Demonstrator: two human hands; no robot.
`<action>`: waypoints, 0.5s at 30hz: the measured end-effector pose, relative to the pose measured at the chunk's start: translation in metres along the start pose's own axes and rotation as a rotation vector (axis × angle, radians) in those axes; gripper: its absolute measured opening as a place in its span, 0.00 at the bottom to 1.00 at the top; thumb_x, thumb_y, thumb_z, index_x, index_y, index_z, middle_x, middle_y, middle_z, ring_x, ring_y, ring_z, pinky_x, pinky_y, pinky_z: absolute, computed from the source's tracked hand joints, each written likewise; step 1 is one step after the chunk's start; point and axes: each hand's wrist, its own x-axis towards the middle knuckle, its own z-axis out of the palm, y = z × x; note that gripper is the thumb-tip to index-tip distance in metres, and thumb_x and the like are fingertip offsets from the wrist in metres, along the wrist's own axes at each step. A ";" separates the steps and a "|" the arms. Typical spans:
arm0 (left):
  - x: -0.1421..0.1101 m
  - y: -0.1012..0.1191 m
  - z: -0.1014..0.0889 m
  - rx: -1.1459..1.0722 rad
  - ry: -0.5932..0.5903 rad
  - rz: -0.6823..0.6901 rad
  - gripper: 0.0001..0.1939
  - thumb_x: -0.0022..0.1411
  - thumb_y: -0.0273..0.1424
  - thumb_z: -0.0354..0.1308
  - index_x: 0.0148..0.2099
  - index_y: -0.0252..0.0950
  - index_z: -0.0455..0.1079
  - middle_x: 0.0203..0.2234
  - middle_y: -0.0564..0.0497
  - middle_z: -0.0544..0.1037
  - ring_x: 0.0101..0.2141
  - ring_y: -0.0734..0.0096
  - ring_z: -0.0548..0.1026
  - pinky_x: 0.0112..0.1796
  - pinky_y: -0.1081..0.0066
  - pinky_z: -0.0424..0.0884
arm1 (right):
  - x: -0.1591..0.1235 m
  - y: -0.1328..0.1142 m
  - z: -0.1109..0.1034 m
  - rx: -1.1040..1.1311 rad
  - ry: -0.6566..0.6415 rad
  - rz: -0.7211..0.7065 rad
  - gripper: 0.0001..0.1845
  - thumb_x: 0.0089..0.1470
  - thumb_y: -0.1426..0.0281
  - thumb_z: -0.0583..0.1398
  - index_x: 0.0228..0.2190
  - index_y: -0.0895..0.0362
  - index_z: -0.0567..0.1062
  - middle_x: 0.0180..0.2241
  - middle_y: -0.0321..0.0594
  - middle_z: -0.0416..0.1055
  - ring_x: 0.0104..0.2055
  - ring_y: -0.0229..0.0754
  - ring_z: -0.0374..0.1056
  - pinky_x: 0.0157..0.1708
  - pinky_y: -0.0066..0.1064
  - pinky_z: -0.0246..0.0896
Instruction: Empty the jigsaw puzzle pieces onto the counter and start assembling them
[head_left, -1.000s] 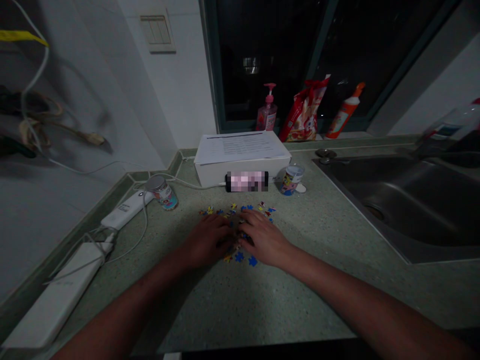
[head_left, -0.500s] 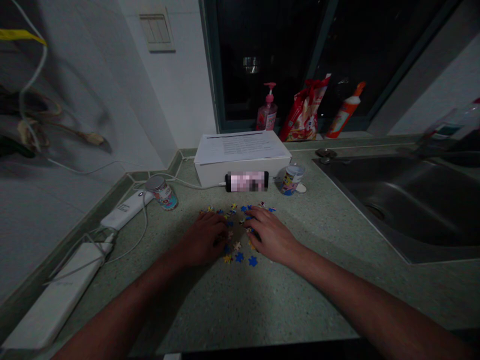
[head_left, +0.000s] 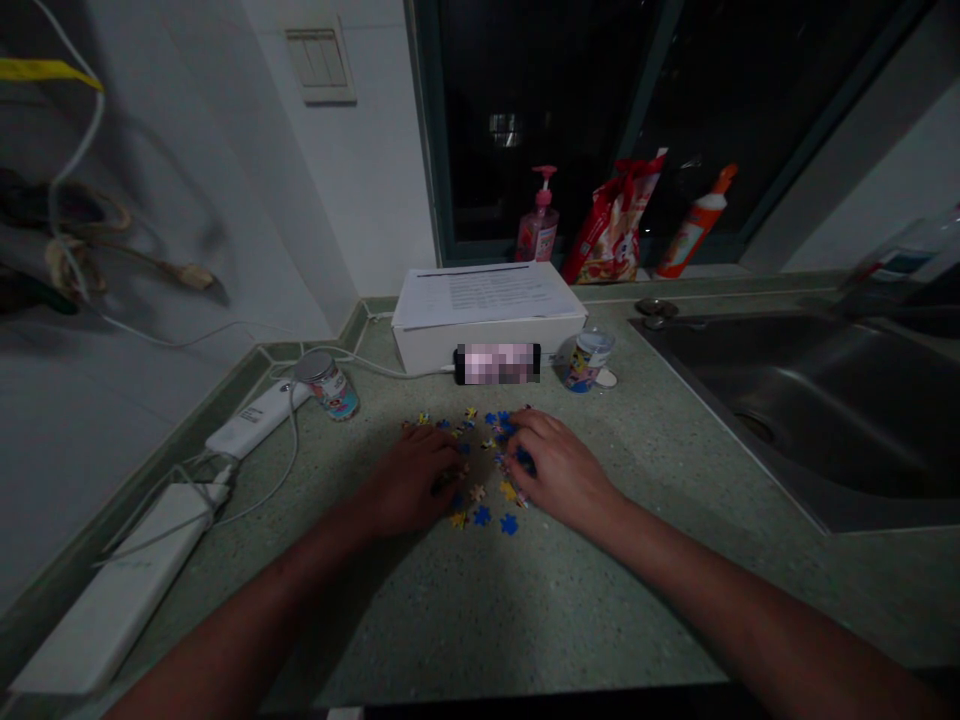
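Puzzle pieces (head_left: 482, 515), small and mostly blue and yellow, lie in a loose scatter on a speckled green countertop (head_left: 480, 620), beneath and between both hands. Left hand (head_left: 409, 478), at lower centre, rests palm down with its fingers curled over the pieces; right hand (head_left: 559, 470) lies the same way, its fingertips (head_left: 521, 460) among a blue cluster. Neither hand looks tightly clenched or fully released, and the fingers hide what lies under them, so any grasp on a piece cannot be made out. Beyond the pieces stands a white box (head_left: 480, 350) topped by a printed sheet (head_left: 487, 295), its lines too small to read. A pixelated object (head_left: 497, 364) stands against the box front, unidentifiable. Flanking the box are a tin can (head_left: 327, 387) and a cartoon-labelled can (head_left: 586, 360). Upper centre, at the window: pink pump bottle (head_left: 541, 232), red printed bag (head_left: 611, 225) and orange-capped bottle (head_left: 694, 235), no wording legible. Right: stainless steel sink (head_left: 810, 400). Left: white power strip (head_left: 255, 420) and white block (head_left: 112, 590), joined by tangled cords.
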 end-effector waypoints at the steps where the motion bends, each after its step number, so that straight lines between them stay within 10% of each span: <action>1: 0.000 0.001 0.000 -0.003 0.000 0.010 0.05 0.67 0.27 0.62 0.45 0.40 0.77 0.45 0.48 0.81 0.48 0.55 0.76 0.52 0.53 0.67 | 0.000 0.000 0.000 -0.002 -0.009 -0.010 0.02 0.62 0.74 0.65 0.37 0.55 0.79 0.54 0.53 0.77 0.60 0.58 0.71 0.61 0.57 0.68; 15: 0.002 0.005 0.001 0.010 -0.010 0.027 0.06 0.69 0.27 0.60 0.43 0.40 0.78 0.43 0.48 0.82 0.46 0.57 0.77 0.50 0.55 0.68 | -0.002 0.000 0.007 -0.012 -0.104 -0.047 0.10 0.61 0.71 0.69 0.45 0.56 0.83 0.54 0.52 0.77 0.61 0.58 0.71 0.63 0.54 0.67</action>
